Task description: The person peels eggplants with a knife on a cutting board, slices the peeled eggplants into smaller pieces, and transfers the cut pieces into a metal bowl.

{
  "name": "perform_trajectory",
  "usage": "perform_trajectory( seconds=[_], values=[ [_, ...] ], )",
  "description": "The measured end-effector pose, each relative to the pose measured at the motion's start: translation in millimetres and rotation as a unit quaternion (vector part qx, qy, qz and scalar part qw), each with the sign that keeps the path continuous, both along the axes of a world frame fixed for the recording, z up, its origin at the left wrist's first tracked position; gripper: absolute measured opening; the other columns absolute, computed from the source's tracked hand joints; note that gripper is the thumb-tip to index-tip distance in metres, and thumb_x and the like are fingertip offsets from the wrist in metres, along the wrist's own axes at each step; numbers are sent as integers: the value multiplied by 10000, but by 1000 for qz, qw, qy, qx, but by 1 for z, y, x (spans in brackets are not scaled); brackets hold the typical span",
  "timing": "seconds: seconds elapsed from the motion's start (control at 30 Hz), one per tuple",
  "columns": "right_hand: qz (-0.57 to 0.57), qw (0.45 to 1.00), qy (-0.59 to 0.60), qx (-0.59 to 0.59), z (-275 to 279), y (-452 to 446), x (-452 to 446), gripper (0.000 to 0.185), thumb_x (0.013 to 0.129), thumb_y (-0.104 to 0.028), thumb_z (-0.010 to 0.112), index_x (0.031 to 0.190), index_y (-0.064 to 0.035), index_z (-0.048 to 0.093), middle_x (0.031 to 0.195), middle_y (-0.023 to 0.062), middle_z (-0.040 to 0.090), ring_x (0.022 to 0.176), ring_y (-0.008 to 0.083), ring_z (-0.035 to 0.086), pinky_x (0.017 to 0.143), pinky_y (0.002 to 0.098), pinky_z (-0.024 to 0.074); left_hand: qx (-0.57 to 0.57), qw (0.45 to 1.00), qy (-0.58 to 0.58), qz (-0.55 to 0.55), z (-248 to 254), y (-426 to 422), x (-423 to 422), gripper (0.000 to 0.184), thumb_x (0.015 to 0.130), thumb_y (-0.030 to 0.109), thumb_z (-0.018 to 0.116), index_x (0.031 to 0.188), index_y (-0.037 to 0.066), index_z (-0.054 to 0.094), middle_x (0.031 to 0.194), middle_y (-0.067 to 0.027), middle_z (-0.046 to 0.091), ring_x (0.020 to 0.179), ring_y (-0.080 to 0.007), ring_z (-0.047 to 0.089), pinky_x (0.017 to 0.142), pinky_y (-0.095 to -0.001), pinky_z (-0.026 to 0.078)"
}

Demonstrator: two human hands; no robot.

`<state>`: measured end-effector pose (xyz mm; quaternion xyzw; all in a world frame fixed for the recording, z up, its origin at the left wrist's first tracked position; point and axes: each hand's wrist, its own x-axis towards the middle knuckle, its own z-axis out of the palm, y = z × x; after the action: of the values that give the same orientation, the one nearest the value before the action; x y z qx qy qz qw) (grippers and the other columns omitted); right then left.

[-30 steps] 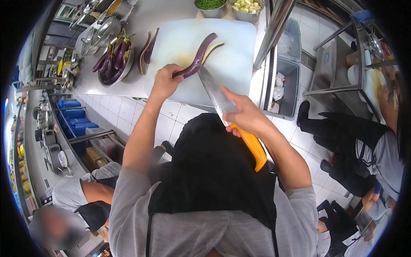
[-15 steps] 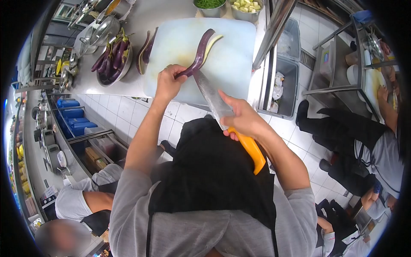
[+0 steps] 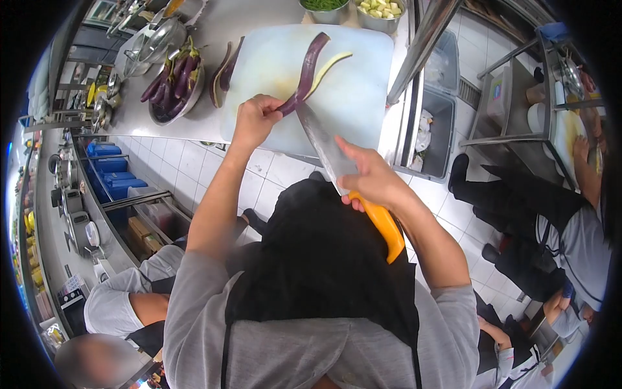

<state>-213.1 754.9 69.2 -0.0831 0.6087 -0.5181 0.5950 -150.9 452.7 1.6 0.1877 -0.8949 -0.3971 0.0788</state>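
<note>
A long purple eggplant piece [image 3: 308, 72] lies over the white cutting board [image 3: 259, 52], a strip with pale flesh [image 3: 329, 70] parting from its right side. My left hand [image 3: 256, 120] pinches the near end of the eggplant. In my right hand [image 3: 370, 175] is a large knife with a yellow handle [image 3: 382, 223]. Its blade [image 3: 321, 142] points away from me, and the tip meets the eggplant near my left fingers. Left of the board, cut eggplant pieces [image 3: 225, 76] rest on the steel counter [image 3: 210, 32]. Beside them is a metal bowl [image 3: 196, 94] of whole eggplants [image 3: 172, 84].
Behind the board stand a container of chopped greens [image 3: 324, 5] and one of pale cubes [image 3: 380, 9]. Grey bins [image 3: 435, 139] are on the floor to the right. Co-workers are at both sides, one with a hand [image 3: 580, 148] at another board.
The eggplant's far end and the pale strip have spread further apart, and the strip's tip sits more to the right. Both hands keep their hold, with the view slightly shifted.
</note>
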Motion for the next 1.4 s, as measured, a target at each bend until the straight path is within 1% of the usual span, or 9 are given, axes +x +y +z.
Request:
perform_trajectory(
  seconds=[0.2, 0.3, 0.43, 0.8, 0.9, 1.1, 1.2, 1.3, 1.4],
  values=[
    [18, 1000, -9, -9, 2, -1, 0, 858, 934, 12, 605, 1685, -161, 227, 869, 124, 654, 598, 178, 650, 514, 325, 532, 36, 999, 25, 22, -11, 0, 1, 299, 800, -88, 757, 1085, -5, 787, 957, -114, 775, 842, -177, 740, 797, -292, 589],
    [20, 1000, -10, -3, 4, -1, 1, 854, 933, 18, 602, 1683, -157, 233, 867, 120, 650, 601, 180, 652, 514, 325, 532, 34, 998, 41, 25, -12, 0, 0, 257, 840, -109, 747, 1079, -21, 776, 930, -77, 776, 829, -135, 725, 794, -270, 583],
    [18, 1000, -17, -7, 9, 1, 3, 853, 930, 15, 616, 1680, -187, 263, 842, 82, 636, 625, 160, 643, 505, 313, 505, 26, 998, 43, 23, -12, 1, -1, 233, 845, -107, 743, 1061, -26, 775, 929, -85, 780, 821, -137, 730, 784, -272, 588],
    [50, 999, -5, 13, 9, -4, 2, 842, 936, 0, 609, 1679, -201, 268, 907, 91, 632, 633, 157, 644, 510, 298, 510, 32, 998, 22, 43, -7, 3, -2, 194, 848, -97, 726, 1017, -21, 785, 887, -91, 790, 798, -133, 741, 741, -266, 588],
    [52, 999, -1, 7, 6, -10, 3, 848, 932, -4, 608, 1681, -193, 259, 920, 97, 633, 629, 161, 646, 508, 300, 512, 1, 998, 42, 47, -13, 6, 0, 201, 848, -83, 727, 1027, -15, 787, 891, -98, 792, 798, -139, 747, 748, -271, 590],
    [73, 997, 13, -13, -15, -37, 2, 863, 925, -3, 608, 1685, -168, 233, 932, 104, 638, 625, 168, 652, 503, 308, 521, -61, 997, 11, 54, -1, 3, 0, 217, 828, -25, 750, 1040, 1, 788, 896, -120, 792, 800, -172, 759, 756, -296, 592],
    [76, 996, 27, -25, -20, -46, 4, 864, 927, 4, 601, 1686, -167, 226, 917, 98, 641, 626, 166, 654, 499, 307, 522, -50, 998, 12, 35, 3, 7, -2, 221, 818, -26, 745, 1035, -4, 781, 897, -141, 781, 796, -213, 761, 748, -322, 594],
    [91, 994, 45, -27, -24, -49, 2, 867, 929, 14, 592, 1688, -183, 223, 893, 89, 641, 622, 162, 654, 497, 299, 520, -115, 993, 35, -10, 3, 12, -10, 210, 819, -33, 715, 1020, -4, 771, 905, -156, 768, 813, -253, 754, 762, -353, 594],
    [125, 991, 43, -20, -26, -37, 2, 875, 925, 23, 588, 1688, -206, 227, 867, 78, 638, 613, 153, 647, 495, 286, 514, -153, 986, -2, -64, -1, -3, -17, 226, 825, -41, 671, 1028, 1, 761, 918, -161, 759, 853, -294, 747, 801, -376, 590]
  ],
)
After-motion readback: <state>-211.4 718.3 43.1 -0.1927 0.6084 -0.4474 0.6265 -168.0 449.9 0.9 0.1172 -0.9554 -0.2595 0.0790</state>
